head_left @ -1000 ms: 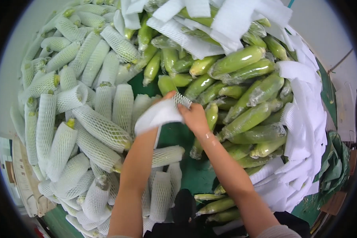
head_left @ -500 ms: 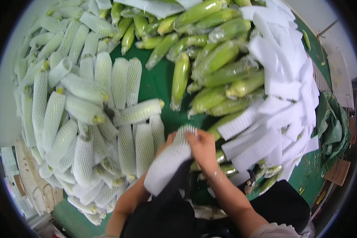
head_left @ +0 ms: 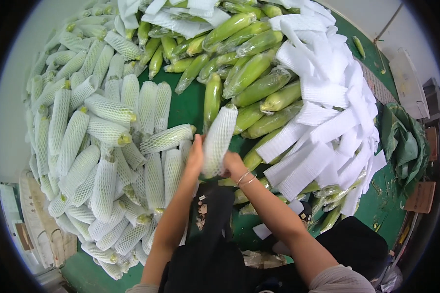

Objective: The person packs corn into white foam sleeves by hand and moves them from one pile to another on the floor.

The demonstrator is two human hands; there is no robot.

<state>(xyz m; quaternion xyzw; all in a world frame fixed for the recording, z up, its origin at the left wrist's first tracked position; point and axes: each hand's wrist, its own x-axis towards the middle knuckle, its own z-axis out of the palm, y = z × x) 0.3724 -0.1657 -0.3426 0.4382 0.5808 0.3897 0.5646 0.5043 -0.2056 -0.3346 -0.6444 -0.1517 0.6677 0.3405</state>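
Between my hands an ear of corn in a white foam net sleeve (head_left: 221, 139) stands tilted, its yellowish-green tip poking out at the far end. My left hand (head_left: 195, 154) holds it from the left side, its fingers mostly hidden behind the sleeve. At the lower right end, my right hand (head_left: 233, 165) is closed on the sleeve's edge. Just left of my left hand, a netted ear of corn (head_left: 166, 138) lies across several others. Beyond the held ear lies a green ear of corn in clear film (head_left: 212, 100).
A large heap of netted corn (head_left: 95, 132) covers the left side of the green table (head_left: 181, 105). Film-wrapped corn (head_left: 252, 73) is piled at the far middle. Flat white foam sleeves (head_left: 322, 127) are heaped on the right, beside a crumpled green cloth (head_left: 403, 141).
The sleeve has swung more upright and now has the corn's tip showing at its far end. My right hand has moved from its upper end down to its lower end.
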